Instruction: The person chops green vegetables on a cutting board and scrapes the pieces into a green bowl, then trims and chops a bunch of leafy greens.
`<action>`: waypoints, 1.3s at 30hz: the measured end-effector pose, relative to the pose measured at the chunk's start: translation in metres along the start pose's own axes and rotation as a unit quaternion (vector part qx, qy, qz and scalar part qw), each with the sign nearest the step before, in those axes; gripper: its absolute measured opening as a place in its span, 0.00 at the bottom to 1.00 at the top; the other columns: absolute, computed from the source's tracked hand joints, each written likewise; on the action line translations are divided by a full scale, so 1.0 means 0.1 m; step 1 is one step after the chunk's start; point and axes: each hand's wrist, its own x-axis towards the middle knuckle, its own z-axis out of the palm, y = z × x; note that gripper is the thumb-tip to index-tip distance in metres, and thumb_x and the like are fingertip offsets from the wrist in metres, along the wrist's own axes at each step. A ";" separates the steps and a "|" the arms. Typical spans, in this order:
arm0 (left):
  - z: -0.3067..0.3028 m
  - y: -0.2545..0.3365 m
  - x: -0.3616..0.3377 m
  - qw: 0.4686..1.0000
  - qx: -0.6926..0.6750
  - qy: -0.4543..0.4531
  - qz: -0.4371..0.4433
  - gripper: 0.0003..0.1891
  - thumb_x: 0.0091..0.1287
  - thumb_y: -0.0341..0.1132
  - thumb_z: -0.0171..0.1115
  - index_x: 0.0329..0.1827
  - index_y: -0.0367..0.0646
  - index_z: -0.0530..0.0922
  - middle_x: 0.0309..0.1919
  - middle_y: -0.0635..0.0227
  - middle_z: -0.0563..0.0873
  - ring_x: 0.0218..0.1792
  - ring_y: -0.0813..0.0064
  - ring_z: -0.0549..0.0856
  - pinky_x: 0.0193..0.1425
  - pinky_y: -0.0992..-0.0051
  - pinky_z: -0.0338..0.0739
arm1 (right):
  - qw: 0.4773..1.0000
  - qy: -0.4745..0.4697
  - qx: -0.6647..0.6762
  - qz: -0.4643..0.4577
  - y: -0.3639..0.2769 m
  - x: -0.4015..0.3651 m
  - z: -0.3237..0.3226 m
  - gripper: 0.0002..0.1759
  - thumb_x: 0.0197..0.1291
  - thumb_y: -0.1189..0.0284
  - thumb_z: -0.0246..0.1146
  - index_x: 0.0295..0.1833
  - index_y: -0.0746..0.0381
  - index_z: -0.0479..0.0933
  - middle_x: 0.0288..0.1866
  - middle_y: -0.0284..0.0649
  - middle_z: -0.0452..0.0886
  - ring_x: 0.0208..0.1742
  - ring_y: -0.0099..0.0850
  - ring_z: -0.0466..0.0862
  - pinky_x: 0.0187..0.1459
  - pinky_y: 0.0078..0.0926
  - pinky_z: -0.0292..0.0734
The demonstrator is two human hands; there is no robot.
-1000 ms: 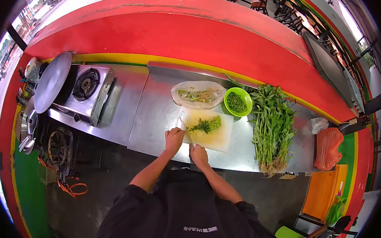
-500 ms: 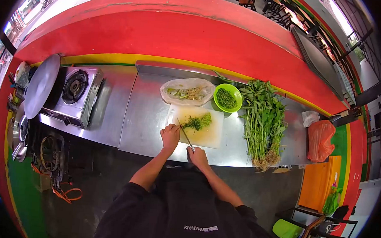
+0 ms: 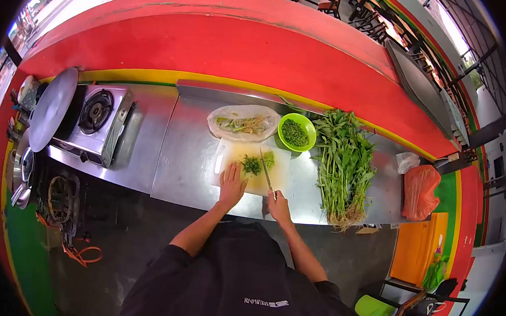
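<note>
A white cutting board (image 3: 257, 186) lies on the steel counter with chopped greens on it. My right hand (image 3: 279, 207) grips a knife (image 3: 265, 169) by its handle at the board's near edge. The blade points away from me, between a dark chopped pile (image 3: 251, 165) and a paler green pile (image 3: 269, 159). My left hand (image 3: 232, 185) rests on the board's left part, fingers stretched out, left of the dark pile. Behind the board sit a plastic bag (image 3: 243, 122) with stems and roots and a lime-green bowl (image 3: 297, 133) of chopped greens.
A large bunch of leafy greens (image 3: 345, 169) with roots lies right of the board. Farther right are a red plastic bag (image 3: 420, 192) and a small white one. A gas stove (image 3: 96, 119) and a big round metal lid (image 3: 54, 110) stand left. A red wall (image 3: 224, 52) runs behind the counter.
The knife moved right, from the dark pile's left side to between the two piles, and its blade now stands more upright. My left hand left the blade's tip area and flattened on the board.
</note>
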 end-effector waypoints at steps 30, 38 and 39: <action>0.33 0.33 0.86 0.995 -0.080 -0.031 0.050 0.32 0.74 0.42 0.65 0.76 0.37 0.68 0.71 0.45 0.74 0.72 0.46 0.73 0.77 0.56 0.68 | 0.986 -0.105 -0.125 -0.047 0.09 0.62 -1.05 0.26 0.72 0.51 0.60 0.40 0.65 0.85 0.34 0.59 0.86 0.36 0.60 0.87 0.42 0.54 0.82; 0.22 0.29 0.87 0.995 -0.087 0.037 0.011 0.29 0.73 0.39 0.64 0.74 0.36 0.70 0.69 0.46 0.77 0.70 0.47 0.76 0.76 0.56 0.70 | 0.985 -0.109 -0.111 -0.079 0.16 0.90 -1.30 0.26 0.72 0.51 0.60 0.43 0.66 0.85 0.34 0.61 0.86 0.37 0.61 0.87 0.43 0.55 0.81; 0.23 0.28 0.87 0.997 -0.052 0.047 0.027 0.28 0.74 0.39 0.64 0.74 0.36 0.70 0.69 0.46 0.78 0.70 0.47 0.76 0.75 0.56 0.70 | 0.984 -0.110 -0.111 -0.080 0.17 0.92 -1.28 0.26 0.72 0.51 0.60 0.43 0.66 0.85 0.34 0.61 0.86 0.37 0.61 0.87 0.43 0.55 0.81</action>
